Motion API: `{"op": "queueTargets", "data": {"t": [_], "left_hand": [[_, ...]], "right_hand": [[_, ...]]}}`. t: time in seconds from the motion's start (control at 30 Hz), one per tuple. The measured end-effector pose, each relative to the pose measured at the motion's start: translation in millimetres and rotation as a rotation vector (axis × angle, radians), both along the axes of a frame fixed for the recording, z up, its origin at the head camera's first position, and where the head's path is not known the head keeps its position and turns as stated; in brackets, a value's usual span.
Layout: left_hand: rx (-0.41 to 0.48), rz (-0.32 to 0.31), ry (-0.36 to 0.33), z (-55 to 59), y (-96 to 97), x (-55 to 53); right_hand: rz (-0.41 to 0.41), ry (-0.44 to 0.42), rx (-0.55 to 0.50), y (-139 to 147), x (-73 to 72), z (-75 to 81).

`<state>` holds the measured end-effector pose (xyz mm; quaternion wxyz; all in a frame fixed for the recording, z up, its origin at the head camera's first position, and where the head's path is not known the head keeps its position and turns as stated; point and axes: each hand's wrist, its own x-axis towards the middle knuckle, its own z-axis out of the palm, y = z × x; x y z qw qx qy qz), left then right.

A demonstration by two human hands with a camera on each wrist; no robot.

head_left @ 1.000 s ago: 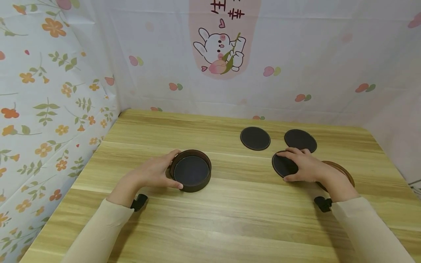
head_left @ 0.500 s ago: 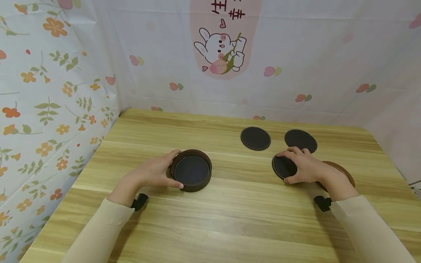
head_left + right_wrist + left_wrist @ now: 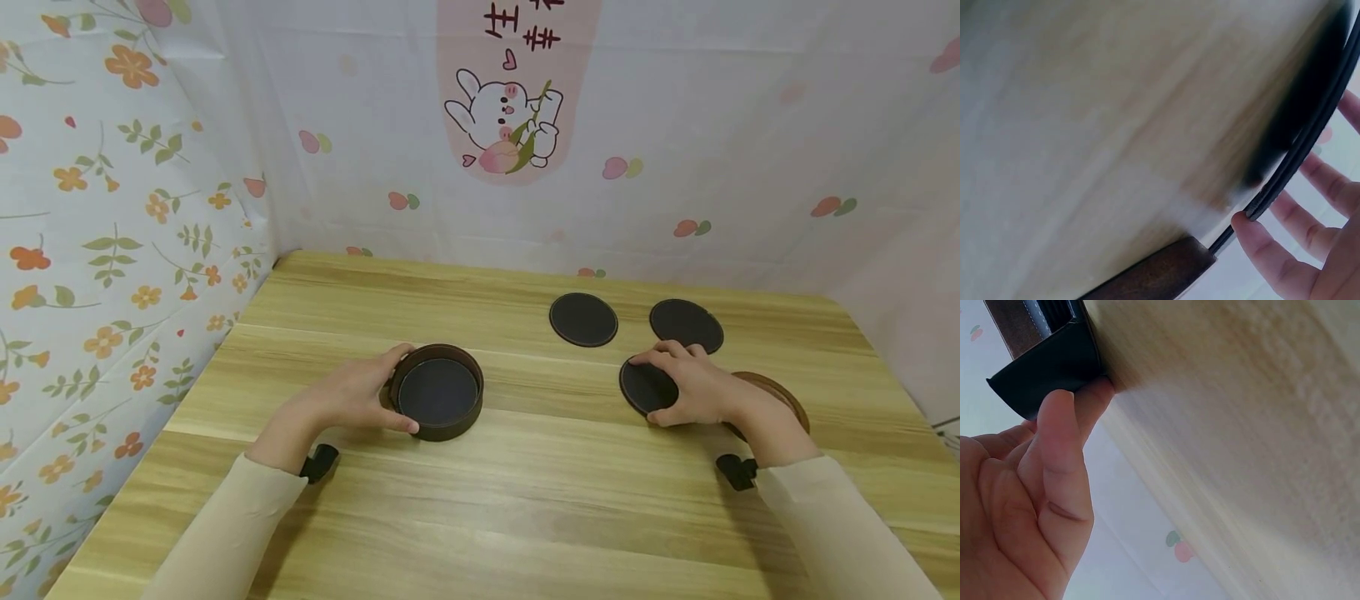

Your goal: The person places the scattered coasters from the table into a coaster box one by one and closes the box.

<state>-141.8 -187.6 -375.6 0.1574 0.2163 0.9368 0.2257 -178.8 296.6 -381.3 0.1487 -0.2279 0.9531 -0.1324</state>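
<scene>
In the head view my left hand [image 3: 348, 393] grips the side of a round, low-walled dark holder [image 3: 438, 393]; its outer wall [image 3: 1054, 365] shows in the left wrist view, thumb and fingers at its lower edge. A black disc lines the holder's floor. To the right, my right hand [image 3: 693, 387] holds a round black coaster [image 3: 645, 387] by its edges, fingers on the far side and thumb at the near side. In the right wrist view the coaster's edge [image 3: 1310, 134] appears as two dark layers, with the thumb tip at one end.
Two more black coasters, one left [image 3: 583, 319] and one right [image 3: 686, 323], lie flat near the back of the wooden table [image 3: 495, 508]. A brown-rimmed round piece [image 3: 783, 390] lies partly hidden behind the right wrist. Printed cloth [image 3: 337, 125] hangs behind and at the left.
Both hands keep their places on the holder and the coaster. The head view has tilted very slightly, so everything sits a little lower in it.
</scene>
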Motion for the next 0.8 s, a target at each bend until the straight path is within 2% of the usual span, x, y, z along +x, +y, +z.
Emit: {"op": "queueTargets", "data": {"t": [0.37, 0.8], "left_hand": [[0.001, 0.006, 0.0, -0.5, -0.2, 0.6], [-0.003, 0.014, 0.012, -1.2, -1.0, 0.4]], "right_hand": [[0.008, 0.004, -0.012, -6, 1.6, 2.2], [0.05, 0.027, -0.028, -27, 0.0, 4.9]]}}
